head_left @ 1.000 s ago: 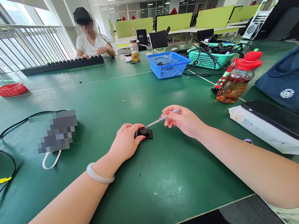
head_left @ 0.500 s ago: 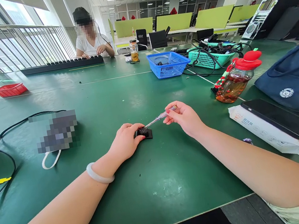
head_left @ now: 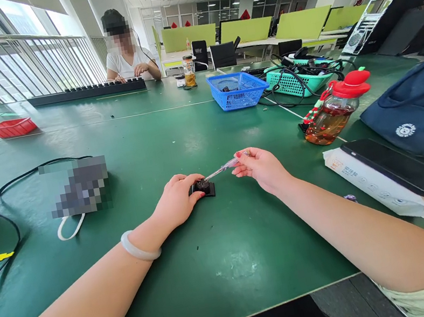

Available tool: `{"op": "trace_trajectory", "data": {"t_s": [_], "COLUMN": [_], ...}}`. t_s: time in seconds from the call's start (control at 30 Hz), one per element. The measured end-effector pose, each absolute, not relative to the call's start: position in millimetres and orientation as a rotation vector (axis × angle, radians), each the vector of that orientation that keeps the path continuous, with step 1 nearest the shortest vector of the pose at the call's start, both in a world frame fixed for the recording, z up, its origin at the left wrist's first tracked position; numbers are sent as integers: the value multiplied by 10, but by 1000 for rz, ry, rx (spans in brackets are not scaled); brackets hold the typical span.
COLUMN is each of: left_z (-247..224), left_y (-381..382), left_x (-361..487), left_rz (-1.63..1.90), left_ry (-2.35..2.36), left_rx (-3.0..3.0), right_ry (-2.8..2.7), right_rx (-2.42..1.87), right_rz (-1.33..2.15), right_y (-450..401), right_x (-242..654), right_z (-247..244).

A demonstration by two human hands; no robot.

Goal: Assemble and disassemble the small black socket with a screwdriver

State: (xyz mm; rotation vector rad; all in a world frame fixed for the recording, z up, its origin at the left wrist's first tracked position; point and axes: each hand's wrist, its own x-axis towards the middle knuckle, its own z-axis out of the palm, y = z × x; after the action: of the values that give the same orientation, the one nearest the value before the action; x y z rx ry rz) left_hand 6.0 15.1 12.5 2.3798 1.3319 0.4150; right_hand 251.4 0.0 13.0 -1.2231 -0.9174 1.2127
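Note:
A small black part (head_left: 203, 186) with a round body on a flat square base lies on the green table (head_left: 178, 290). My left hand (head_left: 178, 200) grips it from the left, thumb on the near side and fingers over the far side. In my right hand (head_left: 257, 167) is a screwdriver (head_left: 229, 164) with a clear, purplish handle, pinched between thumb and fingers. Its thin metal shaft slants down to the left, and the tip meets the top of the black part. The exact contact at the tip is too small to make out.
At the right stand a red-lidded bottle (head_left: 331, 113), a phone (head_left: 404, 165) on a white pack and a navy bag (head_left: 419, 113). Farther back are a blue basket (head_left: 240, 99), a teal basket of cables (head_left: 285, 84) and a red tray (head_left: 13, 128). Another person (head_left: 128, 58) sits opposite.
My right hand and the screwdriver handle have dipped very slightly, and the grip has shifted a little. The left hand still holds the black part in the same spot.

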Motion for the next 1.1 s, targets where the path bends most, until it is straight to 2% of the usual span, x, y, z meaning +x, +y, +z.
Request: {"op": "trace_trajectory", "data": {"t_s": [0.1,0.4,0.67,0.97,1.1], "left_z": [118,130,144,111,122], "left_y": [154,147,143,155,150], "left_x": [58,63,64,53,57], "left_rz": [426,429,424,438,426], "left_ry": [1321,1325,1328,1319,1337], "left_rx": [2392,2387,2392,2399,2401], "right_ry": [-953,-1368,-1170,-1146,-1072], "right_rx": [-1277,-1521,-1088,-1256,-1190], "right_rz": [1196,865,1254,1189,1246], "right_y": [0,-32,-35,-12,-18], "right_x": [2518,2567,2531,2556,2528], "right_z": [131,146,149,147,153]}}
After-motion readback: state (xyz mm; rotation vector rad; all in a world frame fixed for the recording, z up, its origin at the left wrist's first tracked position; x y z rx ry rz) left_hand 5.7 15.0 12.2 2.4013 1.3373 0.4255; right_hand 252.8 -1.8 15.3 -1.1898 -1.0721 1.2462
